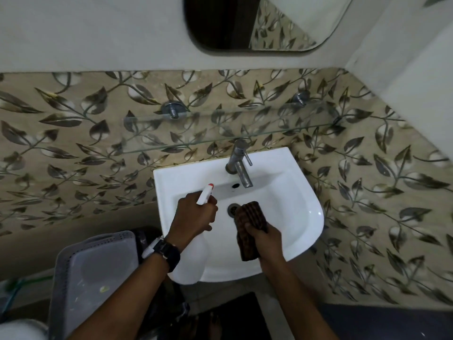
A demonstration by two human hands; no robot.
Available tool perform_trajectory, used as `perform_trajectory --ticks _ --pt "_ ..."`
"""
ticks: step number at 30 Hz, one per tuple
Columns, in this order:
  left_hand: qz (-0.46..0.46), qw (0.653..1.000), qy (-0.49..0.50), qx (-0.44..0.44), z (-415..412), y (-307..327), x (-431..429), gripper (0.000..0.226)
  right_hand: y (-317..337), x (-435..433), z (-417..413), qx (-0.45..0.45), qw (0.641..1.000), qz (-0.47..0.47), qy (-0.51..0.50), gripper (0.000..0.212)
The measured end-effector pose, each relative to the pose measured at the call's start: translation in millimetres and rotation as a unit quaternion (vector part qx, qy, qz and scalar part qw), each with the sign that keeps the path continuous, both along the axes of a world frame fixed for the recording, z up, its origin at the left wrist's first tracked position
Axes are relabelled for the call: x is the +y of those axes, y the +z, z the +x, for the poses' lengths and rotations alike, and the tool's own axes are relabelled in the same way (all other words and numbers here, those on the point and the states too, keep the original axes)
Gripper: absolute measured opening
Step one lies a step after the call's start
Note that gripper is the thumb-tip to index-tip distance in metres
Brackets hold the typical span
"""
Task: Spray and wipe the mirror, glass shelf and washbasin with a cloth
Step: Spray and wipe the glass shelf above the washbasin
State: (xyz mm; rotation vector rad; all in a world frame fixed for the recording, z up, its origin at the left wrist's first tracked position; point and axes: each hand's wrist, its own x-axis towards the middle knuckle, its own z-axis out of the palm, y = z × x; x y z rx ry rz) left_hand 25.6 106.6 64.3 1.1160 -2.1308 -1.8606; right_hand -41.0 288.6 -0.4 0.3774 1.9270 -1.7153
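Note:
A white washbasin (289,192) hangs on the leaf-patterned wall, with a steel tap (239,163) at its back and a drain (232,209) in the bowl. My left hand (193,217) grips a white spray bottle (205,194) whose red-tipped nozzle points into the basin. My right hand (263,238) holds a folded brown cloth (250,217) over the bowl, just right of the drain. A glass shelf (220,128) runs above the tap on two metal brackets. The mirror (257,23) is higher on the wall.
A grey perforated plastic basket (90,266) stands to the left below the basin. A dark mat (235,315) lies on the floor underneath. A white wall corner (404,69) closes in on the right.

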Motion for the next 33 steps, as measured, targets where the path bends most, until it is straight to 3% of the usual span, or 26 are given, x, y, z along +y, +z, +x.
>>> perform_trajectory --ticks 4,7,12,18,23,26,33 --pt "-0.006 0.994 -0.111 0.007 -44 17 17 0.012 -3 3 6 0.011 0.999 0.036 0.011 0.024" --pt "-0.055 0.983 -0.174 0.017 -71 20 34 0.023 -3 7 11 0.010 0.999 0.049 0.006 0.019" --pt "-0.073 0.992 -0.100 0.008 -92 12 53 0.025 -1 16 15 0.015 0.998 0.064 -0.009 0.008" --pt "-0.067 0.990 -0.121 0.024 -93 1 62 0.027 -2 25 19 -0.009 0.997 0.071 -0.041 0.024" --pt "-0.054 0.982 -0.176 0.033 -98 3 69 0.026 0 35 27 -0.009 0.996 0.073 -0.058 0.017" --pt "-0.028 0.963 -0.266 0.015 -102 14 76 0.018 0 34 36 -0.010 0.995 0.076 -0.066 0.016" --pt "-0.067 0.900 -0.429 -0.040 -104 16 83 0.013 -6 26 53 0.006 0.996 0.071 -0.048 0.019"
